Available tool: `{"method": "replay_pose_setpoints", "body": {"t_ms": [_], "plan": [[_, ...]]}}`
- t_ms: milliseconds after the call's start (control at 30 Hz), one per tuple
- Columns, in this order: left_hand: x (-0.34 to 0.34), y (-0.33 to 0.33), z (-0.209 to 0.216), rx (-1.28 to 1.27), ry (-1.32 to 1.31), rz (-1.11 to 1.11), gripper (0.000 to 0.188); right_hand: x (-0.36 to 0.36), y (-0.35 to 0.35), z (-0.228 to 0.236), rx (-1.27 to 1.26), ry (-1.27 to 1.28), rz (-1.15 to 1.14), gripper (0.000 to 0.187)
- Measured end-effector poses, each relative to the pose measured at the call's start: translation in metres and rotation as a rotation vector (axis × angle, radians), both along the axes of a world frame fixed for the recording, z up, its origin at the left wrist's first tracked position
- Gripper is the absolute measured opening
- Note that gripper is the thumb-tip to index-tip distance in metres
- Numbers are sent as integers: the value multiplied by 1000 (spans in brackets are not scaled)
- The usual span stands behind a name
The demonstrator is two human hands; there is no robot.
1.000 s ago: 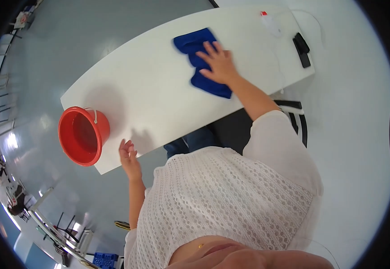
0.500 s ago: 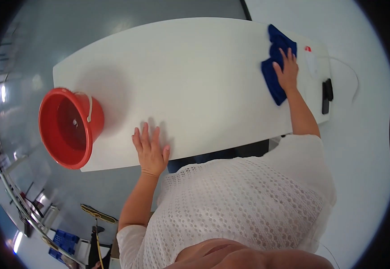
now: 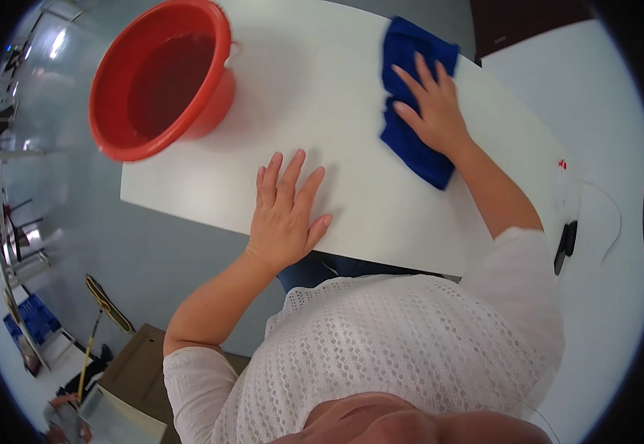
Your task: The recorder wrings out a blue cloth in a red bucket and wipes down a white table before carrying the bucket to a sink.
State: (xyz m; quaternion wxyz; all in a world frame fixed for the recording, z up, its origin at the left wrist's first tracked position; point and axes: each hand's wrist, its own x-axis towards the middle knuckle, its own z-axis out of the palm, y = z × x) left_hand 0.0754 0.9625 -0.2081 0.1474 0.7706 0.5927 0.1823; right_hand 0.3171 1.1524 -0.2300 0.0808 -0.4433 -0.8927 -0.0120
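A dark blue cloth lies spread on the white table, toward its far right part. My right hand rests flat on the cloth with its fingers apart, pressing on it rather than gripping it. To the left, my left hand is held palm down at the table's near edge, fingers spread and holding nothing. A red bucket with water in it stands at the table's left end, beyond my left hand.
On the right end of the table are a black object and a small white and red item with a thin white cable. A brown box stands on the floor at lower left, near a yellow-edged broom or mop.
The view has turned and shifted. My right hand and the blue cloth have moved left across the table, nearer the bucket. My left hand stays spread by the near edge.
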Motion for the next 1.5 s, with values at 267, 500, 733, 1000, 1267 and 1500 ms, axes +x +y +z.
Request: {"method": "replay_pose_setpoints", "body": {"t_ms": [267, 500, 733, 1000, 1267, 1500], "plan": [[-2, -7, -2, 205, -40, 158, 60, -116, 4, 3, 68, 32, 392, 53], [-10, -9, -6, 471, -203, 286, 61, -110, -71, 19, -240, 253, 708, 42], [57, 6, 12, 291, -7, 413, 58, -52, -76, 39, -779, 1189, 138, 29], [22, -2, -5, 175, 250, 489, 53, 158, -142, 34, -76, 317, -109, 39], [-110, -17, -20, 226, 380, 666, 57, 296, -233, 20, 44, 216, -558, 40], [-200, -19, -43, 323, 431, 626, 58, 315, -226, 18, 69, 300, -531, 38]]}}
